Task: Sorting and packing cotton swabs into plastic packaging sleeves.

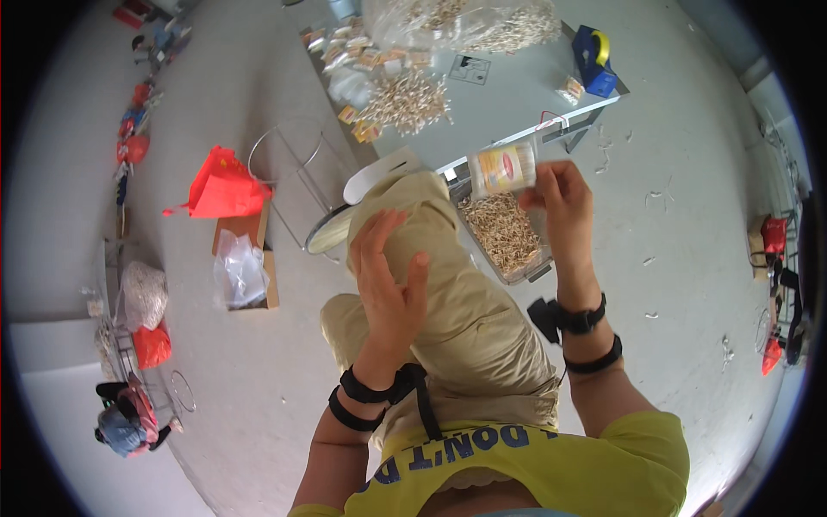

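Observation:
My right hand (564, 211) pinches the edge of a clear plastic packet of cotton swabs (502, 170) with a yellow and white label and a red oval. The packet is held up above a clear plastic bin (515, 277) full of loose cotton swabs (502, 231). My left hand (388, 284) hangs over my thigh with its fingers apart and nothing in it. Straps with small black devices circle both wrists. On the table (508, 82) lies a heap of loose cotton swabs (407, 102) beside several small packets (366, 129).
A large clear bag of swabs (457, 26) and a blue tape dispenser (596, 65) stand on the table. To the left are a metal-framed stool (332, 231), a red bag (226, 185) and a cardboard box with clear bags (241, 269). Another person (129, 418) sits far left.

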Available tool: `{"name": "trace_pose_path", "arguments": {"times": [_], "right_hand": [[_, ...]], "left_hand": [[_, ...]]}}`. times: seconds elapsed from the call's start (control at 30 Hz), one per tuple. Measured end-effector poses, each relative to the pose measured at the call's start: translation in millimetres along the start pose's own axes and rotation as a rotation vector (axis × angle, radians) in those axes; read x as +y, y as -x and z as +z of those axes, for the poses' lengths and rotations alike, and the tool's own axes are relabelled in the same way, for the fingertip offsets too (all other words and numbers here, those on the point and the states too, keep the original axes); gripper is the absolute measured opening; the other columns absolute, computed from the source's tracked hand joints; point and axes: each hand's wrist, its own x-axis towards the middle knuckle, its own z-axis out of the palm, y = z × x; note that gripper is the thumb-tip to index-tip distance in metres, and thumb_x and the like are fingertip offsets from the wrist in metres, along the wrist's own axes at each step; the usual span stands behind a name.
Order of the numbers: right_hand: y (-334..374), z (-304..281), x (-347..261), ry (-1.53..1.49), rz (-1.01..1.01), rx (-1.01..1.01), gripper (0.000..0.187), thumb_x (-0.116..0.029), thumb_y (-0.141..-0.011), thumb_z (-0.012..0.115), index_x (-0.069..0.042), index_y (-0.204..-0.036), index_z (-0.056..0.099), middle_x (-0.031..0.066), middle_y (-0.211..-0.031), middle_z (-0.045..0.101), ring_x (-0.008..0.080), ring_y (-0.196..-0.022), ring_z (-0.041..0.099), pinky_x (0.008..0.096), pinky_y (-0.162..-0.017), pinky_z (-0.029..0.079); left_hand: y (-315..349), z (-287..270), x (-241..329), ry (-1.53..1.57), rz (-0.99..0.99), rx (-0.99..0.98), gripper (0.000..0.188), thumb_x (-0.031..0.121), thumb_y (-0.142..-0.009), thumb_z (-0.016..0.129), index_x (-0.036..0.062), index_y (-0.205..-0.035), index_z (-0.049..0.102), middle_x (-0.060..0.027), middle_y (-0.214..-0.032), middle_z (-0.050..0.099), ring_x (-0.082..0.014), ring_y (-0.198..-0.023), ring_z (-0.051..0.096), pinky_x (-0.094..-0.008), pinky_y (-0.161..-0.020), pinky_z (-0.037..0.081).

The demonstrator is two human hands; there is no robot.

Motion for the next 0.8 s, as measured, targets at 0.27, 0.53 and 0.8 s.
{"name": "trace_pose_path", "arguments": {"times": [0.27,0.53,0.8], "right_hand": [[-164.5,-1.3,54.5,-0.181,-0.062,0.218,0.028,-0.022,-0.100,0.062,0.004,-0.110,0.057,0.0116,-0.085,0.067,0.0163,-0.064,0.068,0.0279,-0.057,0.057],[-228.8,-46.2,175.8,0.583,-0.062,0.641,0.047,-0.031,-0.086,0.074,-0.004,-0.119,0.055,0.0177,-0.109,0.061,0.0299,-0.103,0.061,0.0434,-0.088,0.050],[-286.9,-92.6,179.8,0.920,0.210,0.888,0.074,-0.058,-0.077,0.075,-0.005,-0.123,0.055,0.0160,-0.124,0.057,0.0345,-0.119,0.054,0.0444,-0.099,0.046]], "left_hand": [[-15.1,15.4,-2.1,-0.299,0.063,-0.130,0.025,0.016,-0.097,0.056,0.0030,-0.118,0.061,-0.0067,-0.097,0.071,-0.0273,-0.096,0.064,-0.0445,-0.106,0.040],[-6.9,11.1,2.0,-0.375,0.036,-0.142,0.011,0.007,-0.090,0.060,0.0089,-0.100,0.065,-0.0020,-0.088,0.071,-0.0228,-0.084,0.066,-0.0429,-0.102,0.043],[-9.6,15.2,7.9,-0.367,0.052,-0.150,0.008,0.009,-0.095,0.054,0.0083,-0.093,0.063,0.0005,-0.077,0.070,-0.0213,-0.077,0.066,-0.0431,-0.100,0.044]]}}
